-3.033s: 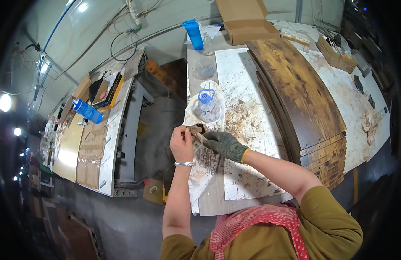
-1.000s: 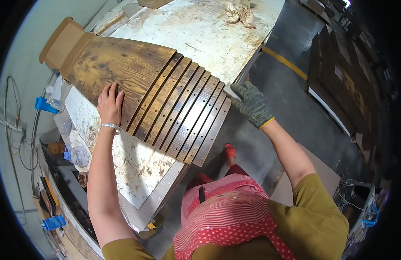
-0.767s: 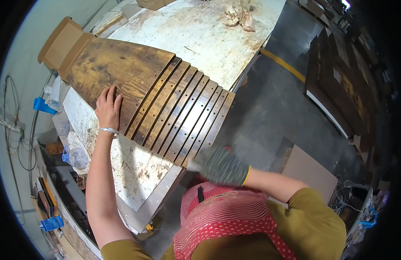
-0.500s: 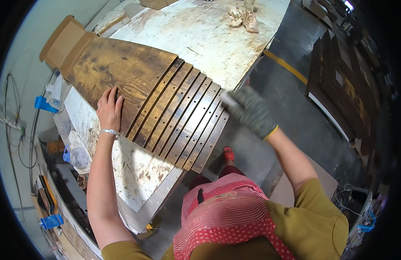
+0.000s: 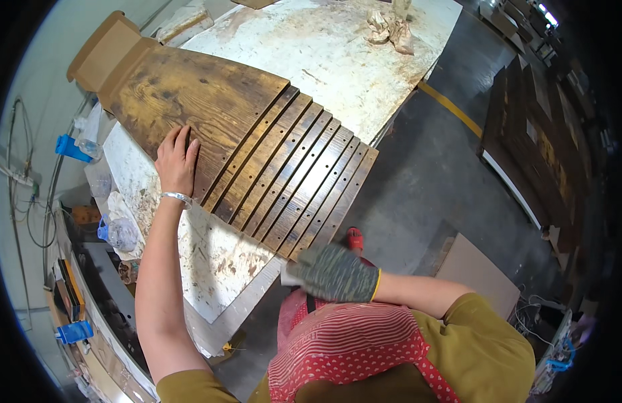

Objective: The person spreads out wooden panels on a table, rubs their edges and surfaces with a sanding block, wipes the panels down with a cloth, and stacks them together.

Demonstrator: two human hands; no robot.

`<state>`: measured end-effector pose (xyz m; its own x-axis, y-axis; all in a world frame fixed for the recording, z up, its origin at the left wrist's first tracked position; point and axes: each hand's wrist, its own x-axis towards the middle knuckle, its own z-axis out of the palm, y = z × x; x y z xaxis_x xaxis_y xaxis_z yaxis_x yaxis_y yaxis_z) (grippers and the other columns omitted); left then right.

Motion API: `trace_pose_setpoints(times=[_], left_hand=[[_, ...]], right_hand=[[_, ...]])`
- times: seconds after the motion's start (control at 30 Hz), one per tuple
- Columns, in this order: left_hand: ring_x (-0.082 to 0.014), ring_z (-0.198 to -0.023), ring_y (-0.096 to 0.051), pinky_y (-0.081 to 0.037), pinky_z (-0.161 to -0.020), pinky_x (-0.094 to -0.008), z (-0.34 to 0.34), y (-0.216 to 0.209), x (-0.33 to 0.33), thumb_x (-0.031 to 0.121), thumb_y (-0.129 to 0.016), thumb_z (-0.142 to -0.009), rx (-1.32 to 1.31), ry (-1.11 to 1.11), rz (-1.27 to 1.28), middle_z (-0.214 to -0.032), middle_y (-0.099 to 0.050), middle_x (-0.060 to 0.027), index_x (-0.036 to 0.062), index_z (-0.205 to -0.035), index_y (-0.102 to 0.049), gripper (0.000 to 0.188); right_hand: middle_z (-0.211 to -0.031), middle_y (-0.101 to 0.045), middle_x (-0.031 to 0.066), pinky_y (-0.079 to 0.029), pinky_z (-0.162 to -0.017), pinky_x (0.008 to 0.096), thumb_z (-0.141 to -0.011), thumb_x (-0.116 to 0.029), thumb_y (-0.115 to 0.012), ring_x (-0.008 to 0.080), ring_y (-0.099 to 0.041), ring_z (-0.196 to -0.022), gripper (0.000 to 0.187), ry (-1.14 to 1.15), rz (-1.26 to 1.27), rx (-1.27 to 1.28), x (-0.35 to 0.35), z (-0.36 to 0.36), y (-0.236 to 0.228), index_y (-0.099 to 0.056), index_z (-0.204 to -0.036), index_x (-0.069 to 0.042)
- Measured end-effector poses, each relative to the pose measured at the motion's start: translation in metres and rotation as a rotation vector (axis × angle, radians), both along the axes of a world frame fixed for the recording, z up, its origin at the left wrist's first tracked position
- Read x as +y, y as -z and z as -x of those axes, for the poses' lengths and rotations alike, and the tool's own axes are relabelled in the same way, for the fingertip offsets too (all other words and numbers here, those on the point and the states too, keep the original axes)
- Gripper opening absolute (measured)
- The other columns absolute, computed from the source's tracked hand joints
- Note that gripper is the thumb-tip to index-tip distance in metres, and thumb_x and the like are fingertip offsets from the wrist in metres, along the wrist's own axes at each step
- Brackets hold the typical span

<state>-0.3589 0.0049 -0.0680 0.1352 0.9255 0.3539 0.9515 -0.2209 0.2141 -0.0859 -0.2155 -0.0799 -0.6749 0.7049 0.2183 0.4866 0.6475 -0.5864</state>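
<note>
Dark-stained wooden boards (image 5: 203, 91) lie fanned on the bench like steps, with a row of small holes along each exposed end. On the top board, near its left edge, my bare left hand (image 5: 176, 162) rests flat with fingers apart. My right hand (image 5: 341, 274), in a grey-green camouflage knit glove, is at the near corner of the lowest board. Its fingers close around a small pale block (image 5: 288, 275), partly hidden and blurred, so its exact kind does not show. I cannot tell whether the block touches the board edge.
The stack lies on a stained white bench (image 5: 311, 40). A brown cardboard piece (image 5: 108, 50) sits at its far end, a crumpled cloth (image 5: 390, 32) farther right. Plastic bottles (image 5: 119, 234) stand left of the bench. More dark boards (image 5: 536, 144) are stacked on the floor at right.
My right hand has swept from the far right corner of the lowest board to its near corner, pale block in its grip. My left hand stays on the top board.
</note>
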Motion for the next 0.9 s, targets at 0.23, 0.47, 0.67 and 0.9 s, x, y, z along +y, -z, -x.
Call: trace_pose_setpoints(times=[0.23, 0.47, 0.67, 0.9], left_hand=[[-0.0291, -0.12, -0.039, -0.03, -0.098, -0.0411, 0.005, 0.0, -0.005, 0.041, -0.042, -0.092, -0.022, -0.007, -0.01, -0.131, -0.045, -0.0081, 0.0146, -0.126, -0.049, 0.044], [-0.0304, -0.117, -0.042, -0.033, -0.098, -0.0391, -0.005, -0.006, -0.002, 0.036, -0.044, -0.092, -0.013, 0.001, -0.028, -0.128, -0.047, -0.0101, 0.0114, -0.125, -0.05, 0.042], [-0.0301, -0.117, -0.042, -0.033, -0.098, -0.0393, -0.006, -0.002, -0.003, 0.036, -0.044, -0.091, -0.012, -0.014, -0.024, -0.128, -0.047, -0.0099, 0.0112, -0.125, -0.05, 0.042], [-0.0299, -0.117, -0.042, -0.033, -0.097, -0.0392, 0.0, -0.007, -0.008, 0.035, -0.045, -0.091, -0.011, -0.01, -0.043, -0.127, -0.048, -0.0099, 0.0104, -0.123, -0.051, 0.041]], right_hand=[[-0.098, -0.057, 0.0173, -0.046, -0.073, 0.0414, -0.08, -0.023, -0.06, 0.0323, -0.055, -0.083, 0.041, 0.534, -0.169, -0.039, 0.098, -0.105, -0.029, -0.054, -0.118, -0.008], [-0.085, -0.058, 0.0146, -0.046, -0.068, 0.0383, -0.083, -0.023, -0.055, 0.0304, -0.056, -0.079, 0.03, 0.54, -0.458, -0.321, 0.119, -0.107, -0.006, -0.06, -0.107, -0.005], [-0.088, -0.055, 0.0095, -0.048, -0.067, 0.0383, -0.083, -0.024, -0.049, 0.0251, -0.057, -0.079, 0.031, 0.008, -0.043, -0.086, 0.019, 0.005, -0.001, -0.052, -0.11, -0.01], [-0.097, -0.057, 0.0139, -0.047, -0.072, 0.0394, -0.078, -0.021, -0.059, 0.0278, -0.058, -0.084, 0.04, 0.517, -0.216, -0.056, 0.11, -0.092, -0.04, -0.055, -0.115, -0.008]])
